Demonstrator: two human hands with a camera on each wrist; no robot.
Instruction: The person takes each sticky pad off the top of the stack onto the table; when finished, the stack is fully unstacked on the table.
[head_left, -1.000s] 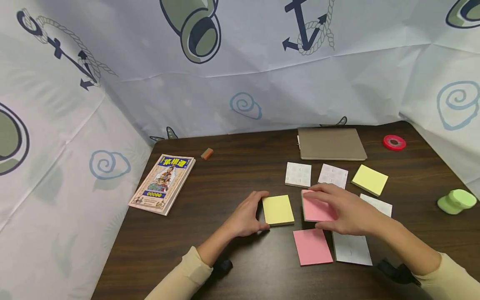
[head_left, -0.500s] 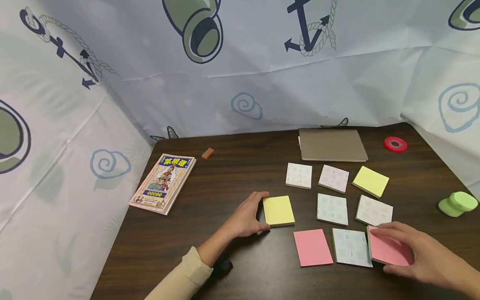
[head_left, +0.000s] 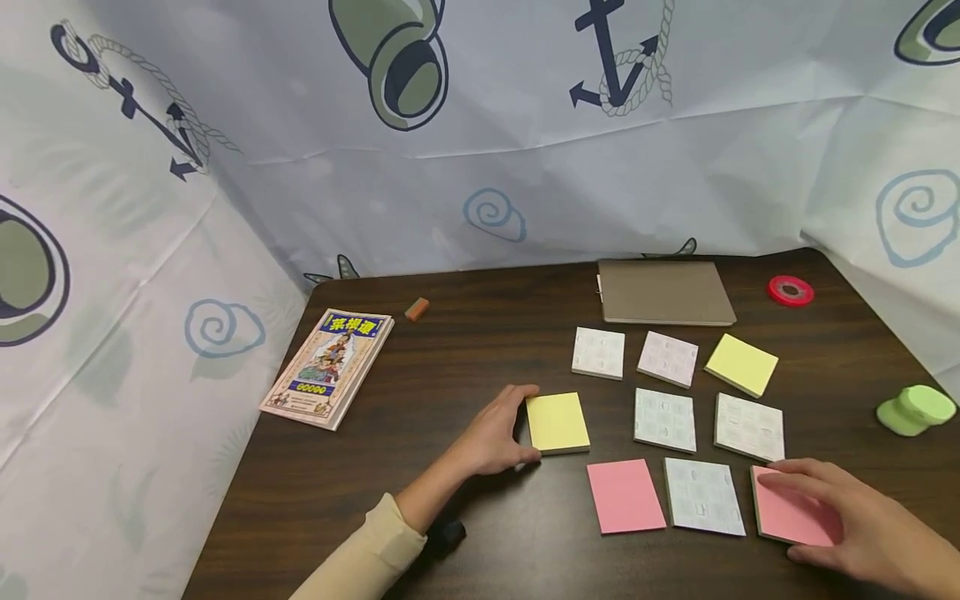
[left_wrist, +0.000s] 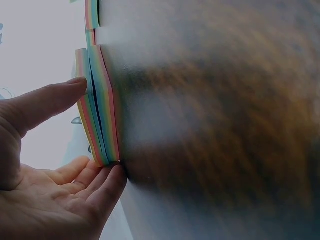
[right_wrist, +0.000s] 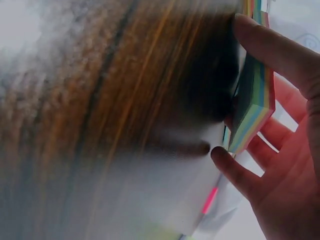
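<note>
Head view: left hand (head_left: 491,437) grips the yellow pad (head_left: 557,422), still outside the grid; right hand (head_left: 847,517) holds a pink pad (head_left: 791,517) at the grid's bottom-right corner. Left wrist: fingers (left_wrist: 75,95) pinch the pad's edges. Right wrist: same, pad gripped.

The head view looks forward and down from above the table (head_left: 465,350), taking in both hands and all pads. Each wrist view sits very close, low along the tabletop: the left at the yellow pad (left_wrist: 102,107), the right at the pink pad (right_wrist: 255,95).
</note>
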